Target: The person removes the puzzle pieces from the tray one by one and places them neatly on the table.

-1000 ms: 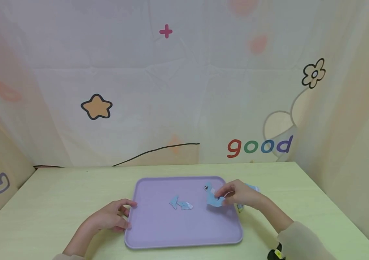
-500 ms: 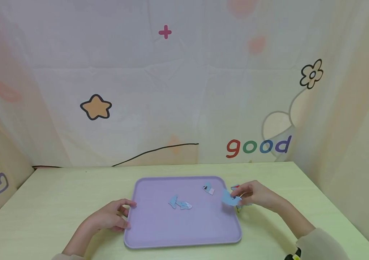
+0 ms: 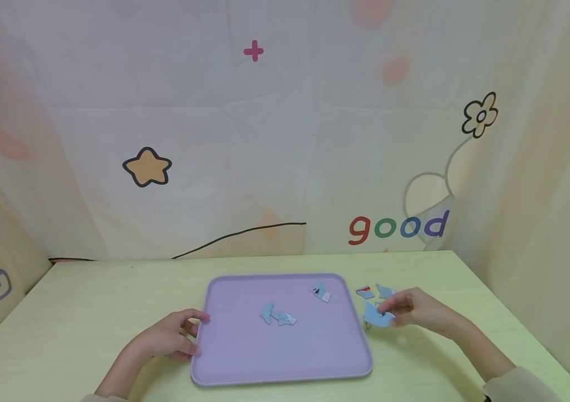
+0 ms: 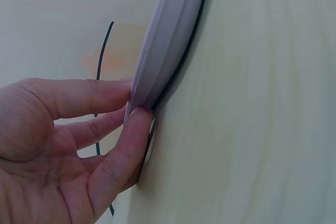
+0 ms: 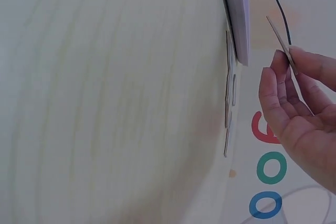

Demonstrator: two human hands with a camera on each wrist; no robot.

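Note:
In the head view my right hand (image 3: 422, 311) pinches a thin light-blue puzzle piece (image 3: 374, 317) between thumb and fingers, just past the tray's right edge. The right wrist view shows this piece (image 5: 278, 36) edge-on, tilted and raised above the table. My left hand (image 3: 166, 335) holds the left edge of the purple tray (image 3: 285, 365), thumb and fingers at the rim (image 4: 170, 40). On the tray lie a pair of touching pale-blue pieces (image 3: 285, 319) near the middle and a blue-and-white piece (image 3: 322, 292) at the back right.
Right of the tray, a piece with red on it (image 3: 365, 291) and a blue piece (image 3: 386, 290) lie on the pale table (image 3: 114, 290); others are partly hidden by the right hand. A printed cloth (image 3: 214, 167) stands behind and at the sides.
The right hand has carried the light-blue piece rightward from above the tray to beyond its right edge. The blue-and-white piece stays on the tray. The left hand has kept its place.

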